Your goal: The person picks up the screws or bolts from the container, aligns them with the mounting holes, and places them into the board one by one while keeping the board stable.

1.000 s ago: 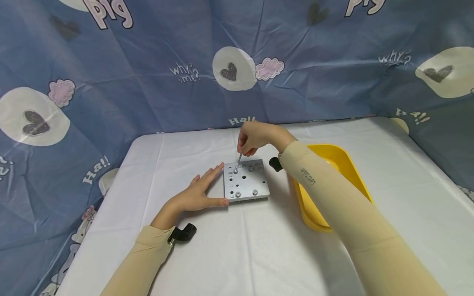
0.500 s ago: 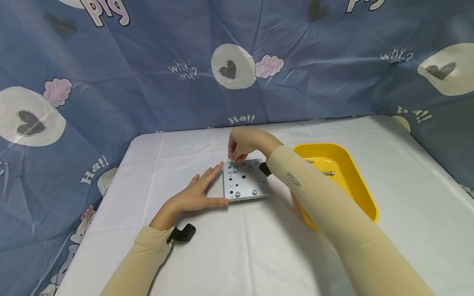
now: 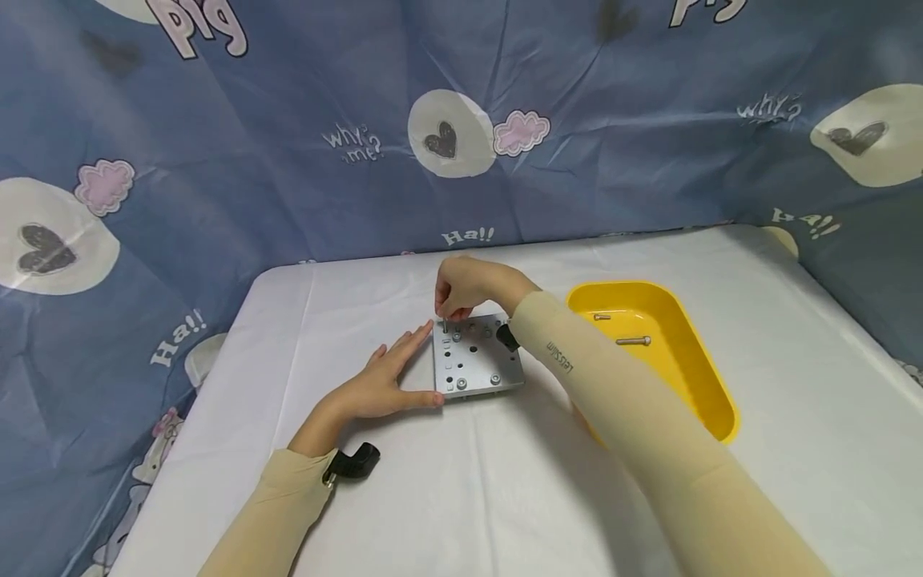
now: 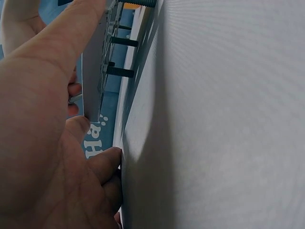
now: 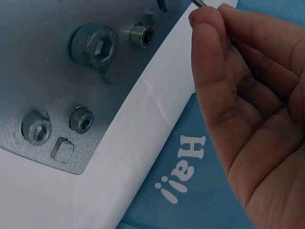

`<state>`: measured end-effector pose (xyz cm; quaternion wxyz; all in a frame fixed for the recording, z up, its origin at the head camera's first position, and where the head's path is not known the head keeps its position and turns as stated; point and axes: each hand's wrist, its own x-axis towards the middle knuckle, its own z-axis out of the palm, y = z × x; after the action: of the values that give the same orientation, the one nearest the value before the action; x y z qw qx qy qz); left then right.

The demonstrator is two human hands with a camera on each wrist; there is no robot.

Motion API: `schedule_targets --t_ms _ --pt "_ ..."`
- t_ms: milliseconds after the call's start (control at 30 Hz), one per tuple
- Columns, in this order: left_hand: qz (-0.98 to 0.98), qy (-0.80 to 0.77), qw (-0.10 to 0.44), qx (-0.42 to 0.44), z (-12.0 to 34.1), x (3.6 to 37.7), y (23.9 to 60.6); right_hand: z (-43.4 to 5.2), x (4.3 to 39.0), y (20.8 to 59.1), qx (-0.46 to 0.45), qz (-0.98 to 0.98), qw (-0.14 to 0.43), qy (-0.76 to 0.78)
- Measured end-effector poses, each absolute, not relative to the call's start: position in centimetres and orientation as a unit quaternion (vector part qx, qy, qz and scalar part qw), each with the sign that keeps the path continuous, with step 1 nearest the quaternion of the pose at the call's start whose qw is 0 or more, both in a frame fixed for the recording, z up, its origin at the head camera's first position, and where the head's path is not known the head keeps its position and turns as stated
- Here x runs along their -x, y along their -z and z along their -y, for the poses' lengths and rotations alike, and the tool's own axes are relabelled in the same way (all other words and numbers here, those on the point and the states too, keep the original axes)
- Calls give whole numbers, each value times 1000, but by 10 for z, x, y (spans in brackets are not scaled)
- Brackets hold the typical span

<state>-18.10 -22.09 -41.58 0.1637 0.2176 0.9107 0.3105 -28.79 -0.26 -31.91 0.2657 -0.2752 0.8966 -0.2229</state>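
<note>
A silver metal plate (image 3: 476,365) lies on the table, with several holes and several socket-head screws standing in it. My left hand (image 3: 376,390) has its fingers spread along the plate's left side, thumb at the near corner and index fingertip at the far one. In the left wrist view, threaded screw shanks (image 4: 121,71) stick out below the plate. My right hand (image 3: 463,286) pinches a small screw (image 3: 445,325) between thumb and index finger, over the plate's far left corner. Only a bit of that screw's thread (image 5: 199,3) shows in the right wrist view.
To the right stands a yellow tray (image 3: 695,357) holding a short screw (image 3: 602,316) and a longer bolt (image 3: 634,340). The right forearm crosses over its near left part. A white cloth covers the table, and a blue patterned curtain (image 3: 360,208) hangs behind it.
My right hand has moved left along the plate's far edge with the screw, to the far left corner. More of the tray shows. My left hand stays in place.
</note>
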Motion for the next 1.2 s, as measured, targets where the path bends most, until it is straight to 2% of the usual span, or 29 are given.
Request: schedule_targets --t_ms 1200 --pt "-907 -317 165 -223 221 179 419 6 281 319 276 -899 261 219"
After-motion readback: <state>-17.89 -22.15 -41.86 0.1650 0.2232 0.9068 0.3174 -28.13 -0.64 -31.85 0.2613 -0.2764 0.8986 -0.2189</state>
